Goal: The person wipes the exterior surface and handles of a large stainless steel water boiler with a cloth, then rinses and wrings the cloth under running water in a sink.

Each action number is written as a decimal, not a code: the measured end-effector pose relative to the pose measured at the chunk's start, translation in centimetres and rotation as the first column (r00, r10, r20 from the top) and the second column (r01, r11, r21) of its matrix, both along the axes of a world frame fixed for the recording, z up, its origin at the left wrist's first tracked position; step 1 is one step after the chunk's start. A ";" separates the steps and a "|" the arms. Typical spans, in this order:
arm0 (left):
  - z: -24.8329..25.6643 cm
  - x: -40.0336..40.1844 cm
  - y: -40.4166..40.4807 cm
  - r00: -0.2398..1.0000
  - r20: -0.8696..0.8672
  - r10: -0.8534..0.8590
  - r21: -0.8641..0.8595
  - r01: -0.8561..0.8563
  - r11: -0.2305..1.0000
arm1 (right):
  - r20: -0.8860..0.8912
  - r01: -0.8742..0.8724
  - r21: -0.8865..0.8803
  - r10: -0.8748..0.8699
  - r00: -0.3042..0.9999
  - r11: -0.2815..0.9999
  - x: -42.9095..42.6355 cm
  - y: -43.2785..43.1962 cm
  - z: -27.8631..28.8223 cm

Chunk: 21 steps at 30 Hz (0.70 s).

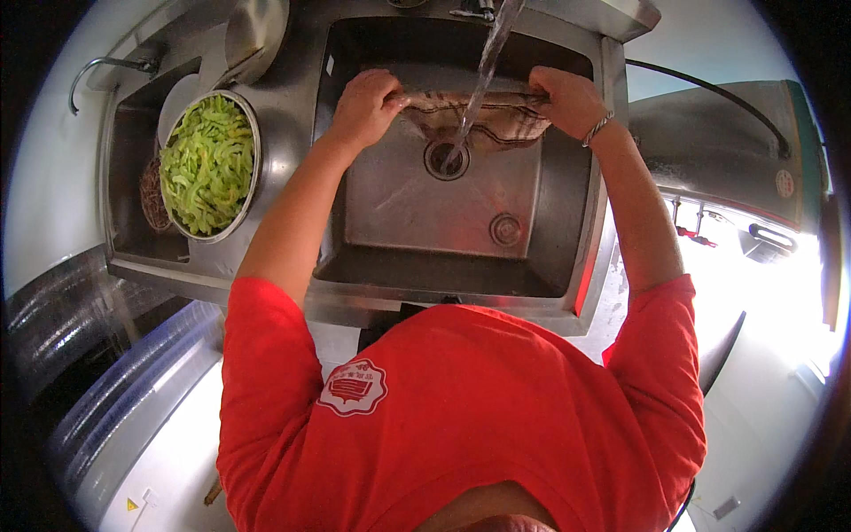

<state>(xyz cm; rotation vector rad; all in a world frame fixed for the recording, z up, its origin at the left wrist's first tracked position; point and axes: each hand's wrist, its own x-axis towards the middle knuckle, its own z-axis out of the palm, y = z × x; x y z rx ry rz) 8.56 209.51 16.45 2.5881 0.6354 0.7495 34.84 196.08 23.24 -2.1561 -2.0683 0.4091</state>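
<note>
A brownish cloth [475, 113] with dark stripes is stretched between my two hands over the far part of the steel sink basin [392, 223]. My left hand [367, 103] pinches its left end, and my right hand [568, 100], with a twisted bracelet at the wrist, grips its right end. The cloth's lower part hangs in loose folds. A stream of water [490, 56] runs down across the middle of the cloth towards the round drain [447, 159]. The right fingers are partly hidden by the hand.
Left of the basin, a round metal bowl [255, 169] of sliced green vegetable [209, 166] sits partly over a smaller sink [133, 249]. A brown scouring pad or similar mesh [154, 196] lies beneath it. A large metal ladle or pan [256, 40] is behind. A curved faucet [100, 63] stands far left.
</note>
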 end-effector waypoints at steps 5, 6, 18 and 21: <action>1.3 -1.3 -1.9 0.991 -0.119 -0.065 -0.001 0.065 0.998 | 0.035 0.096 0.016 -0.096 0.995 0.995 -0.6 -1.9 -0.3; 1.1 -1.9 -2.7 0.984 -0.131 -0.119 0.043 0.126 0.991 | 0.087 0.013 -0.040 -0.009 0.996 0.999 -0.9 -3.0 -1.3; -10.0 -7.2 -12.2 0.324 -0.840 -0.435 -0.535 -0.359 0.765 | -0.084 -0.023 -0.839 -0.088 0.993 0.544 -5.8 -14.4 -25.1; -13.5 -8.4 -11.9 0.588 -0.791 -0.169 -0.543 -0.549 0.635 | -0.121 0.133 -0.748 -0.332 0.936 0.650 -4.5 -11.9 -25.0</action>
